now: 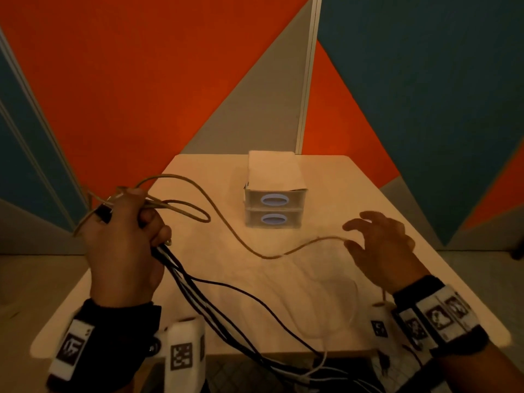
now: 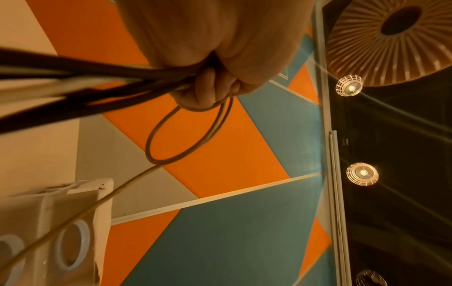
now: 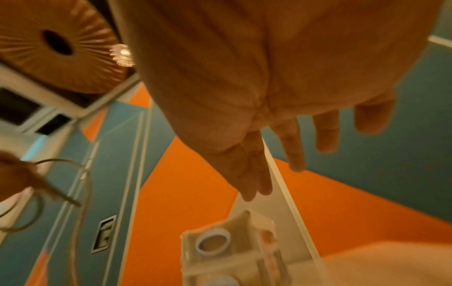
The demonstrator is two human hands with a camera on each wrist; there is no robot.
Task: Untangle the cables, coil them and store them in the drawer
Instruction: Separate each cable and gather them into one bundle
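We note left hand (image 1: 122, 248) clenched on cables (image 1: 198, 293), tan loops above fist. Right hand (image 1: 380, 248) released, fingers spread near tan strand (image 1: 255, 251). Drawers (image 1: 273, 205) far centre, closed. We advise: feed strand slack, loops even.

The tabletop (image 1: 354, 194) looks like pale, smooth, matt laminate or wood. Near its far edge the drawer unit (image 1: 273, 207) has cloudy translucent plastic fronts with smooth pale-blue plastic ring handles and a matt white top. The tan cable (image 1: 246, 245) looks matt and rubbery, the black cables (image 1: 226, 285) slightly glossy plastic-sheathed.
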